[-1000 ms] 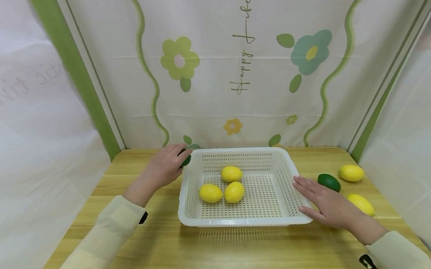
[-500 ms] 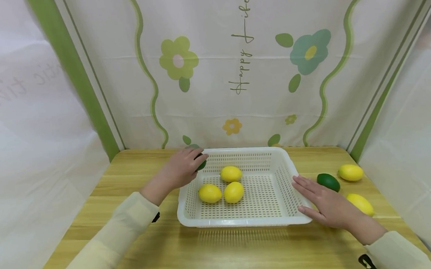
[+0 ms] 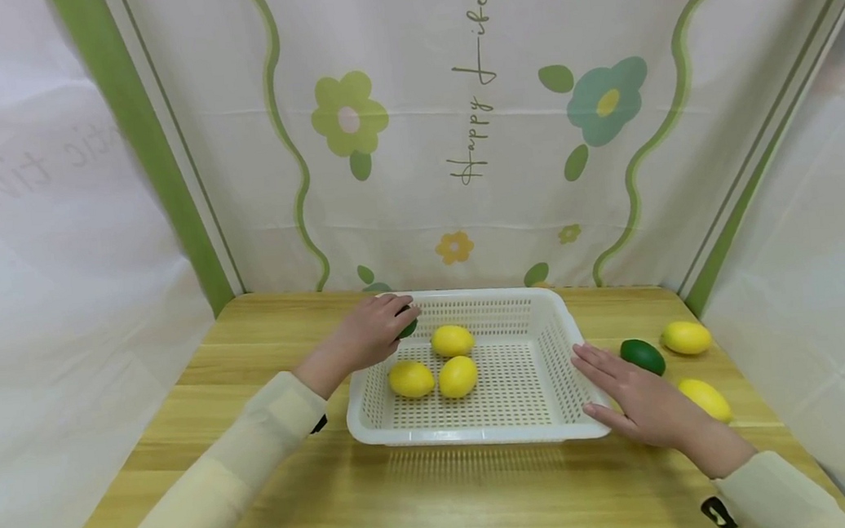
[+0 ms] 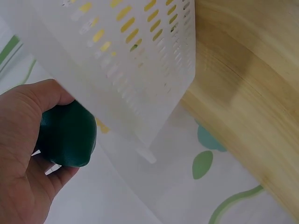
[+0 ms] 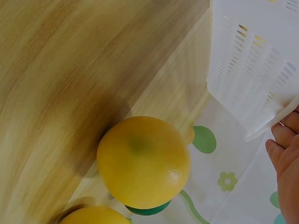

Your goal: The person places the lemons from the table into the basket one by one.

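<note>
Basket (image 3: 479,435) containing three lemons (image 3: 456,377); the left hand (image 3: 370,333) grasps a green fruit (image 3: 408,325) at the far left corner; the right hand (image 3: 642,404), gripping nothing, touches the right side.

The left hand (image 3: 370,331) is hiding much of a green fruit (image 3: 409,328). In the right wrist view, edges are cutting off the right hand (image 5: 288,163) and a lemon (image 5: 96,216).

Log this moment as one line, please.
left hand: holds green fruit | right hand: touches basket | in basket: three yellow fruits
</note>
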The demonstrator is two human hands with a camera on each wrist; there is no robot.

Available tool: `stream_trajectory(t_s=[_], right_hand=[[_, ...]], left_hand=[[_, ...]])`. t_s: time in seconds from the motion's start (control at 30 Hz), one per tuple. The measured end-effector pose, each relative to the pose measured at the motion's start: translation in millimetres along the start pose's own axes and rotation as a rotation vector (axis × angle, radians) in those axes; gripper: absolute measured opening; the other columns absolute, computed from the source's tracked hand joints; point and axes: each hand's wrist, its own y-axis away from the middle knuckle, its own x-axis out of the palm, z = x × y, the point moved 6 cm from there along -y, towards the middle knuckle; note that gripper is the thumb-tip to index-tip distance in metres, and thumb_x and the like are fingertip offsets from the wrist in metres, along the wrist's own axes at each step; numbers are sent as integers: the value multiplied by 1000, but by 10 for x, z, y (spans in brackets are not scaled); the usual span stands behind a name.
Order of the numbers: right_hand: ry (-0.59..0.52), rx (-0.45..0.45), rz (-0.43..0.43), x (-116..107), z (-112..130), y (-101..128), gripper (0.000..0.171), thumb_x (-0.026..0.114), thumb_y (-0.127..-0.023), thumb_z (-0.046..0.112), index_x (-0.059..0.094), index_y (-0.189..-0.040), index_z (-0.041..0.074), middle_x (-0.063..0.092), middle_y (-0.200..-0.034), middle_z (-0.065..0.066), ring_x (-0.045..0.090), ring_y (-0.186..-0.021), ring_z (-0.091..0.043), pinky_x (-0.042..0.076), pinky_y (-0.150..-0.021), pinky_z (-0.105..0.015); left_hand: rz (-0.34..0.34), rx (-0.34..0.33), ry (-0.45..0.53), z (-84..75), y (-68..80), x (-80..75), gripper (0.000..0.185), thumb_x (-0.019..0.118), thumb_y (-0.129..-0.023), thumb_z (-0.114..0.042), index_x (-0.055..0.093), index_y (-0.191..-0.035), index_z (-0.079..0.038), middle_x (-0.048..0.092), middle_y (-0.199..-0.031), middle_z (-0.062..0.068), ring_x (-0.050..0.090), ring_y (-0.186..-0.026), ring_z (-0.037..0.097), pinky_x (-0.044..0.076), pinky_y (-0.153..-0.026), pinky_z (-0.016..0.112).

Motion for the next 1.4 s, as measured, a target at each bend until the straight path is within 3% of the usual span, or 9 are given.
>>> stream_trajectory(t_s=[0.23, 0.57, 0.87, 1.13, 1.4], right_hand=[[-4, -4, -2, -7, 3, -3, 65, 68, -90, 33, 48, -141, -2, 44, -145, -20, 45, -129, -37, 5, -112, -14], [-1, -4, -5, 0, -6, 3, 65, 68, -90, 33, 48, -141, -2, 44, -146, -20, 45, -129, -36, 5, -112, -15], [0, -4, -7, 10, -9, 8, 65, 68, -90, 33, 47, -141, -2, 43, -146, -20, 45, -130, -36, 6, -112, -15], [2, 5, 2, 14, -6, 10, 65, 68, -91, 34, 47, -142, -1, 43, -147, -20, 44, -130, -36, 5, -112, -14], [-2, 14, 7, 6, -2, 6, 65, 68, -91, 33, 47, -141, -2, 42, -147, -20, 44, -131, -36, 5, -112, -14]], left_hand=[[18, -6, 11, 1, -47, 106, 51, 79, -80, -11, 60, -127, -6, 58, -128, 16, 59, -110, 31, 51, -90, 43], [75, -26, 101, -7, -72, 251, 53, 79, -81, -11, 57, -130, -6, 56, -129, 15, 56, -115, 31, 50, -93, 42], [146, -40, 152, -25, -79, 317, 53, 78, -83, -11, 57, -131, -5, 55, -133, 17, 55, -119, 31, 46, -98, 44], [162, -50, 214, -19, -66, 371, 54, 78, -81, -8, 57, -131, -5, 55, -132, 17, 54, -118, 32, 46, -99, 43], [203, -55, 209, -18, -58, 414, 54, 78, -82, -11, 57, -132, -7, 54, -134, 14, 54, -120, 30, 44, -102, 40]])
